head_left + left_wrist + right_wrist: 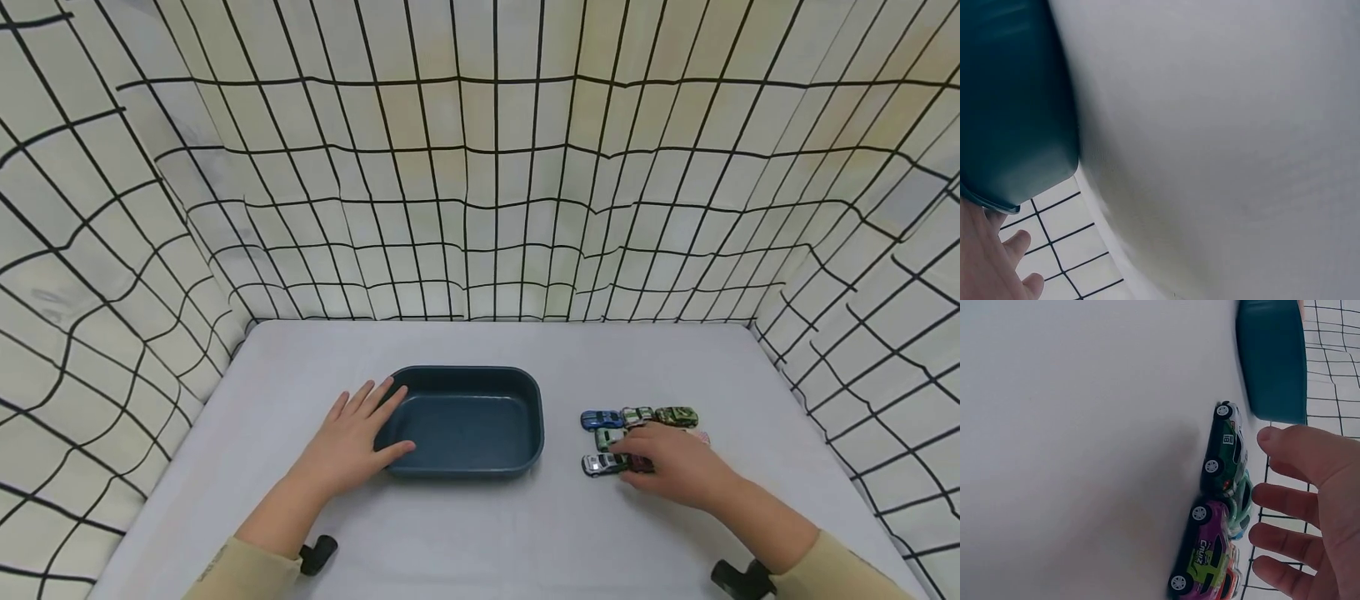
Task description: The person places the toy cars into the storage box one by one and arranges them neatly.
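A dark teal rectangular tray (467, 475) stands near the middle of the table, bare inside. Spread over its left rim, my left hand (348, 450) has straight fingers; in the left wrist view the tray's outer wall (1016, 112) shows beside it. My right hand (678, 467) hovers above rows of small toy cars, fingers loosely bent and apart, gripping none in the right wrist view. Nearest to it are a green and white car (1225, 450) and a purple and lime car (1205, 553). A blue car (602, 419) and a camouflage-patterned car (677, 416) lie in the far row.
A white cloth covers the table (510, 542). Cream fabric with a black grid (480, 208) rises behind it and on both sides. Black wrist mounts (318, 554) show under both sleeves. My right hand partly hides several cars.
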### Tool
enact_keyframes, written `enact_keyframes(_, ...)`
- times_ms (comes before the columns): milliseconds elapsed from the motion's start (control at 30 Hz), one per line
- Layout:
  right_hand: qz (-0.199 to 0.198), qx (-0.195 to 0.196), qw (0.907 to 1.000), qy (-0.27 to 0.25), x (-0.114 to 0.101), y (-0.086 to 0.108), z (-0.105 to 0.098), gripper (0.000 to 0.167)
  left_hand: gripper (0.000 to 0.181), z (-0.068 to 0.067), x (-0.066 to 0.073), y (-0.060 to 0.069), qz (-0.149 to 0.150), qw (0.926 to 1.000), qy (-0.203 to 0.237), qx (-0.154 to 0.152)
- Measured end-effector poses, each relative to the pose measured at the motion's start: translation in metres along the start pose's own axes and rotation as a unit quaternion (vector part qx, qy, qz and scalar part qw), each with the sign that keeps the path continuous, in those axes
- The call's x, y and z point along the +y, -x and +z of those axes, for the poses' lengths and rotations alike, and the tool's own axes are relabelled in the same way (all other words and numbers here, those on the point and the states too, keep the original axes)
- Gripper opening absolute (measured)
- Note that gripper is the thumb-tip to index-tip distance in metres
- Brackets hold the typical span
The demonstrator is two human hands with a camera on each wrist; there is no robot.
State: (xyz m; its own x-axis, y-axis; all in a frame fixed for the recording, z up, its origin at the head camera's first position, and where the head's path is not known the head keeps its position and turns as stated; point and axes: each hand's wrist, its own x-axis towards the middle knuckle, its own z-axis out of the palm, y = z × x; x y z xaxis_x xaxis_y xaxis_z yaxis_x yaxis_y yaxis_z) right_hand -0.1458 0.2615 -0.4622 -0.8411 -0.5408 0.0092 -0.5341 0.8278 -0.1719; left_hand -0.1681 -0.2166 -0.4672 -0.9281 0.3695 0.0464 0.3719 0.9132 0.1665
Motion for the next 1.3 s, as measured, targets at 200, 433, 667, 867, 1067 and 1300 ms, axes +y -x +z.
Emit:
enact_keyframes(200, -0.017, -0.003, 0.9998, -0.01, -0.002, -0.003, 0.004, 0.029, 0.09, 0.0, 0.0, 0.0, -0.002, 1.0, 0.001, -0.003)
enact_keyframes(433, -0.018, -0.007, 0.9997, 0.014, -0.003, -0.005, 0.009, 0.029, 0.089, 0.0, 0.001, 0.0, -0.006, 0.9999, 0.01, -0.006)
enact_keyframes(667, -0.015, -0.011, 0.9996, 0.021, -0.004, -0.007, 0.013, 0.031, 0.089, 0.0, 0.0, -0.001, -0.003, 0.9999, 0.009, -0.004)
enact_keyframes(867, -0.032, -0.014, 0.9991, 0.023, -0.008, -0.008, 0.012, 0.031, 0.09, 0.0, -0.001, 0.0, -0.002, 0.9999, 0.009, -0.006)
enact_keyframes(1067, -0.048, -0.011, 0.9982, 0.035, -0.011, -0.009, 0.01, 0.034, 0.09, 0.0, -0.002, 0.001, -0.007, 0.9999, 0.01, -0.007)
enact_keyframes(1300, -0.065, -0.01, 0.9969, 0.043, -0.013, -0.01, 0.013, 0.036, 0.091, 0.001, -0.003, 0.002, -0.009, 0.9998, 0.015, -0.006)
